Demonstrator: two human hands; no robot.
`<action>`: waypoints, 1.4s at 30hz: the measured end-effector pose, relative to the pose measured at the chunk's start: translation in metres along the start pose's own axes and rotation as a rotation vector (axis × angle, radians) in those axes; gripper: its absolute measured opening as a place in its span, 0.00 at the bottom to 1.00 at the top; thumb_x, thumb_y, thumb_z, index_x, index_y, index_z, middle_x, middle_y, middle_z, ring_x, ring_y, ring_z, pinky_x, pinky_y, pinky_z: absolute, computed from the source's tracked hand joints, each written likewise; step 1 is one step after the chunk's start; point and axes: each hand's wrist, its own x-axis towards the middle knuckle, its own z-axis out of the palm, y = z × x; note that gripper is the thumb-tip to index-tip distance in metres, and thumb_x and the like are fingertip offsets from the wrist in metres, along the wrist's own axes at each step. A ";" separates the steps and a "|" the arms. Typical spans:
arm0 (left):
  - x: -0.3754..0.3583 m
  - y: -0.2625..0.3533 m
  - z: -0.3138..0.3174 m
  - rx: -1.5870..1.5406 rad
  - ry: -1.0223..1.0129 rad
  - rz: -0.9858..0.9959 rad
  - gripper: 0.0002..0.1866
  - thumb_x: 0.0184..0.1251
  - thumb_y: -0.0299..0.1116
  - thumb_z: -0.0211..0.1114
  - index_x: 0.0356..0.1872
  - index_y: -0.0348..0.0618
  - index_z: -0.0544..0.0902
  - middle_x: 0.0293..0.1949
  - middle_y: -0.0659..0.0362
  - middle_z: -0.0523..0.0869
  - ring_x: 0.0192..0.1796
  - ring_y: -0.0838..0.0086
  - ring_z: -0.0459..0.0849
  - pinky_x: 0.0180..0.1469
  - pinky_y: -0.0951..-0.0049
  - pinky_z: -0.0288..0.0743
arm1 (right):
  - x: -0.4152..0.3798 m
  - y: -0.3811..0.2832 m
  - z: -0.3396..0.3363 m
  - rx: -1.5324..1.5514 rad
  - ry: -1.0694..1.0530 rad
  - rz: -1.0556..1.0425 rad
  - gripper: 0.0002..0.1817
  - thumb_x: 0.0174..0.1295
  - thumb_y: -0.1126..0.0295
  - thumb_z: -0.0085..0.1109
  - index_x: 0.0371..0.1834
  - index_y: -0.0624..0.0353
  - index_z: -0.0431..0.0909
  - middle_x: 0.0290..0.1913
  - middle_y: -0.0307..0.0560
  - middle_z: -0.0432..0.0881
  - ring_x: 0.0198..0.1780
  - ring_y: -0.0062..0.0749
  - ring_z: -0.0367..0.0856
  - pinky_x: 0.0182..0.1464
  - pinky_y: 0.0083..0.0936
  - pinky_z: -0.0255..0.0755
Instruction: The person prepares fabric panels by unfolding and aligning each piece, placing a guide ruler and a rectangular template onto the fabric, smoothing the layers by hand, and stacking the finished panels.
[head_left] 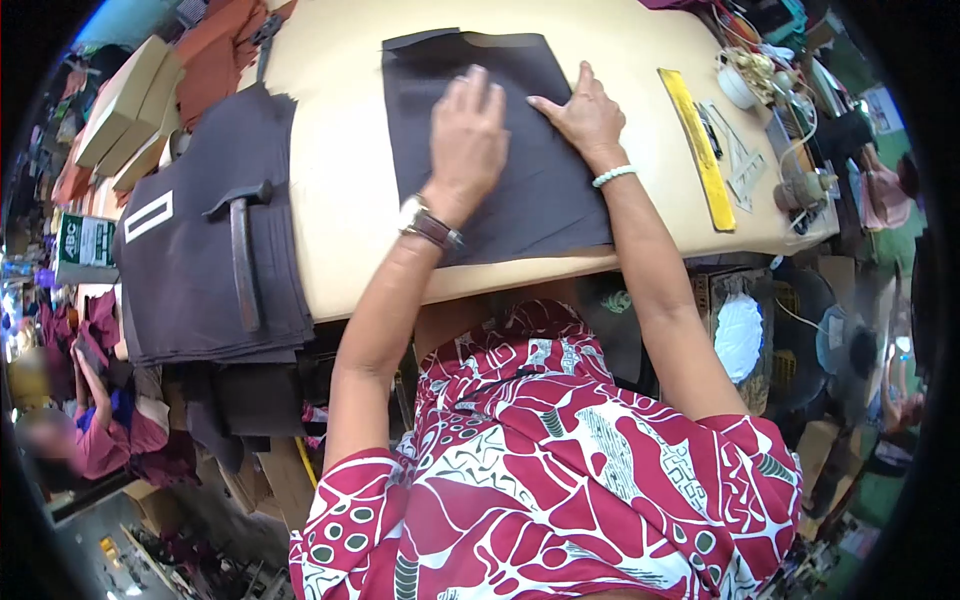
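The dark fabric piece (500,150) already lies spread on the desk (340,190), mostly flat — the left hand (467,135) and right hand (583,115) both rest open-palmed on it, gripping nothing — so smoothing looks nearly done, while the stacked pieces (200,260) under a hammer (240,250) wait aside.

A dark cloth piece (520,170) lies spread flat on the tan table (340,180), roughly rectangular, its near edge close to the table's front edge.
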 end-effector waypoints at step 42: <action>-0.041 0.098 0.010 -0.269 -0.413 -0.132 0.51 0.50 0.66 0.61 0.68 0.37 0.62 0.70 0.40 0.56 0.73 0.47 0.51 0.68 0.40 0.45 | 0.072 0.053 0.020 0.295 -0.333 -0.422 0.32 0.71 0.61 0.38 0.75 0.56 0.40 0.67 0.33 0.69 0.74 0.37 0.51 0.71 0.60 0.39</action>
